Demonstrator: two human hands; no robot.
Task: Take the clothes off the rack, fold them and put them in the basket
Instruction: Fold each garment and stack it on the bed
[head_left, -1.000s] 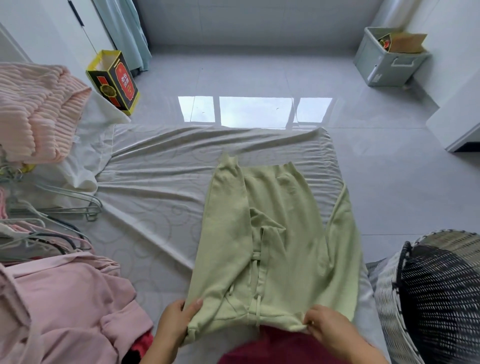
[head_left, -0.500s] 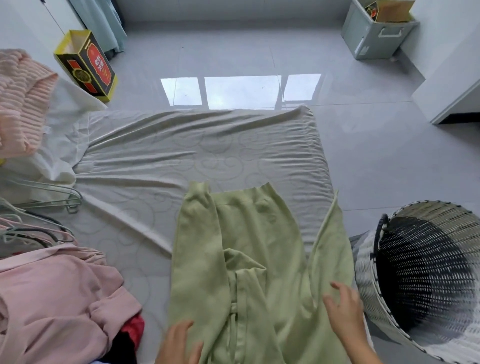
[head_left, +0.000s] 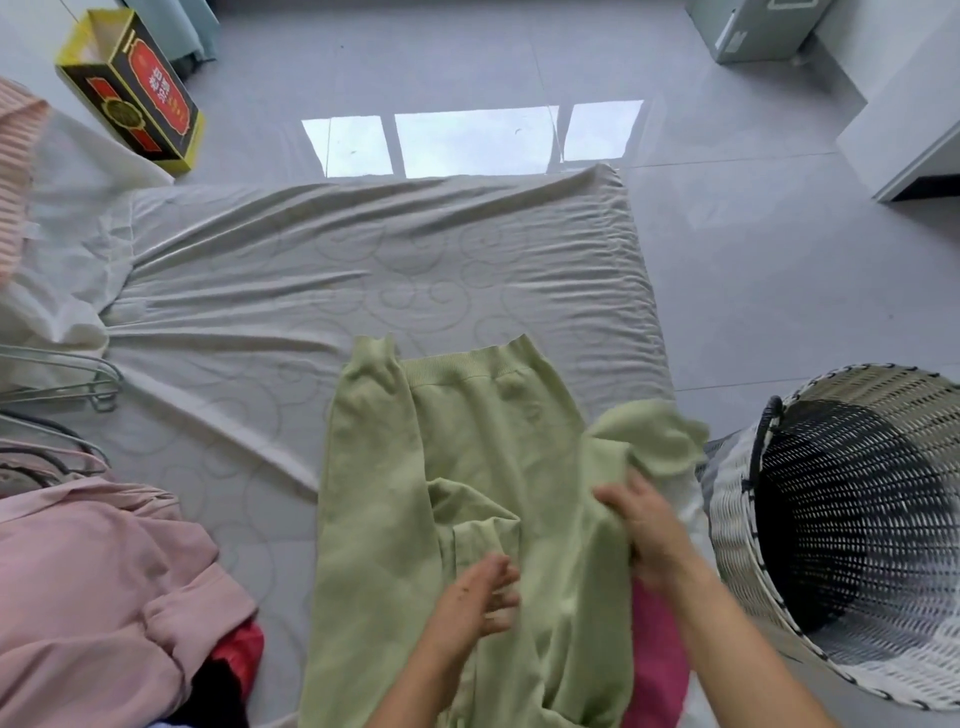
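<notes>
Your right hand grips the right sleeve of a pale green sweatshirt in the lower centre of the frame, fingers curled into the cloth, with the sleeve's cuff end lifted and blurred above the hand. Your left hand rests flat on the middle of the garment, fingers straight and spread, holding nothing. The sweatshirt lies lengthwise on a grey sheet with a faint swirl pattern, its ribbed hem toward the top of the frame and its left sleeve already folded in along the body. A drawstring or hood edge bunches just above your left hand; which it is cannot be told.

At the right edge a woven basket, white outside and dark within, sits tilted with its mouth facing the sweatshirt, just beside the sheet. A magenta garment shows under the sweatshirt's lower right side. At lower left lies a pink garment with a red piece at its edge, and wire hangers lie above it at the left edge. A pink ribbed knit shows at upper left, near a yellow and black box standing on the tiled floor. A grey bin sits in the upper right corner.
</notes>
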